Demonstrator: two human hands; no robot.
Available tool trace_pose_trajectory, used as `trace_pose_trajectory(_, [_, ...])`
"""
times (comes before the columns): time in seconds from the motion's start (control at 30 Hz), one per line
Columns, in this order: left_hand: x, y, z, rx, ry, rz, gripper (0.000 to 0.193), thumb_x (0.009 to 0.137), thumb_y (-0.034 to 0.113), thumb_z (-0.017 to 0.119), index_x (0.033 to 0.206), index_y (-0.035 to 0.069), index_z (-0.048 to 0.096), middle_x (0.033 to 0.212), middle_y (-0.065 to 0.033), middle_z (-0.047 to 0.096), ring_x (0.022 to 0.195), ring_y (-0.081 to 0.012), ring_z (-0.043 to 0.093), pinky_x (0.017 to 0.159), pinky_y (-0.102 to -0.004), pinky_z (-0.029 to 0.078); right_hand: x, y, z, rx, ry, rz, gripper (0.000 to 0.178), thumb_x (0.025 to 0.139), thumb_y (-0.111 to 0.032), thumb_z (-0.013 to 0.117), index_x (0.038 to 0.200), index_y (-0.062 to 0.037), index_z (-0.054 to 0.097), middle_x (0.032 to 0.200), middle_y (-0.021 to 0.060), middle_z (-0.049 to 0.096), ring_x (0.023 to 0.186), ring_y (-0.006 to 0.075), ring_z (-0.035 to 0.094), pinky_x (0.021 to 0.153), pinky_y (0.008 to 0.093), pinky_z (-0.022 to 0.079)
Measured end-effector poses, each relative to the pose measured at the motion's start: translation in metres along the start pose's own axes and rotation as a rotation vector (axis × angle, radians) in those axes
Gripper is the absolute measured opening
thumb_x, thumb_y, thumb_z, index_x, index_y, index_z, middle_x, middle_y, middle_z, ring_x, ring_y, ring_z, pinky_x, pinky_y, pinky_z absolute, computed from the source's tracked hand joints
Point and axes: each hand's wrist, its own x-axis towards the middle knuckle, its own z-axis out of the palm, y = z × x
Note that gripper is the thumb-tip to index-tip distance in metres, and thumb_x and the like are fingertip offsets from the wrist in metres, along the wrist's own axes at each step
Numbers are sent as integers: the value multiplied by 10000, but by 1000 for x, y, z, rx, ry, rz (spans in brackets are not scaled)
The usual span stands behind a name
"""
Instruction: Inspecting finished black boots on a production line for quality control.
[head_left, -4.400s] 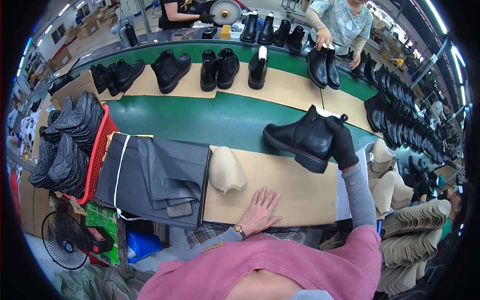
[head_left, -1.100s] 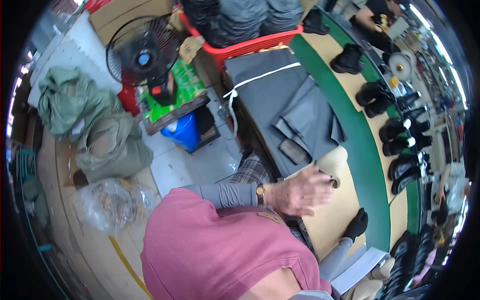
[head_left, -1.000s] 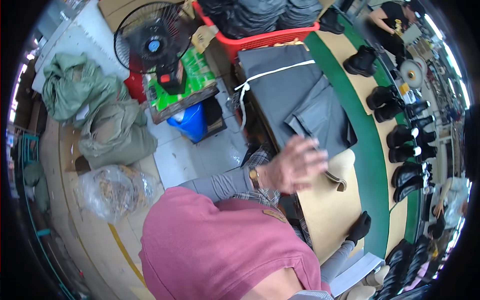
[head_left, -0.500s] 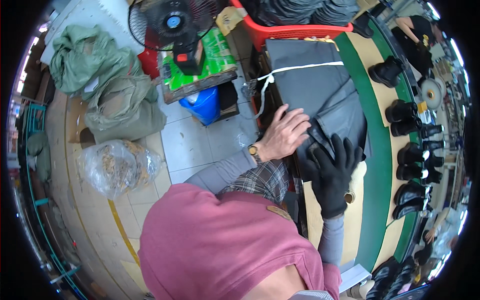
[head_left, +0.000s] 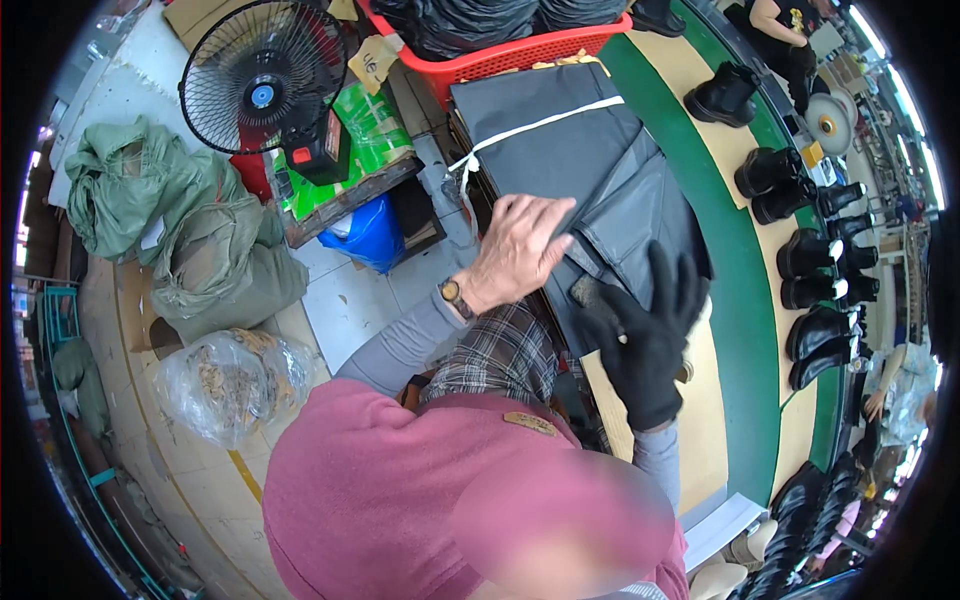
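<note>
My left hand, bare and with a gold watch at its wrist, hovers by the near left edge of a folded black sheet. Its fingers are bent but apart, and nothing shows in them. To the right, my right hand wears a black glove, fingers and thumb spread over the near end of the sheet. A small grey, rough-looking block shows beside the gloved thumb; whether they touch I cannot tell. A white strap crosses the far part of the black stack.
A red basket with black bags stands beyond the stack. Several black shoes line the green table at right. To the left are a fan, green sacks and a clear plastic bag. Other people work at far right.
The view has shifted, so the stack and table sit further left. My left hand has lifted off the black sheet. The gloved right hand has spread and turned, uncovering more of the grey block.
</note>
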Motion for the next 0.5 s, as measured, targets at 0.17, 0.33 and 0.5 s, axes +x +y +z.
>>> trace_pose_trajectory(0.17, [8,-11,-1,72,-58,54,330,827,60,581,1154,40,541,998,-92,603,944,-280,557,863,-409,400,0,6,18,-122,16,174,536,797,-481,666,1187,-121,591,1446,197,345,1349,460,240,1079,610,150])
trace_pose_trajectory(0.33, [14,-8,1,112,-176,161,248,807,79,616,1054,68,617,1006,-79,599,972,-256,553,890,-413,382,-10,25,2,-234,210,359,680,805,-448,693,1330,-67,486,1443,226,336,1323,484,262,1074,571,211])
trace_pose_trajectory(0.5, [48,14,38,3,-266,362,223,819,176,634,1025,91,642,1054,-84,566,1027,-244,530,939,-437,351,-26,5,-10,-22,168,112,593,773,-329,748,1266,-71,544,1389,209,415,1296,437,349,1072,555,246])
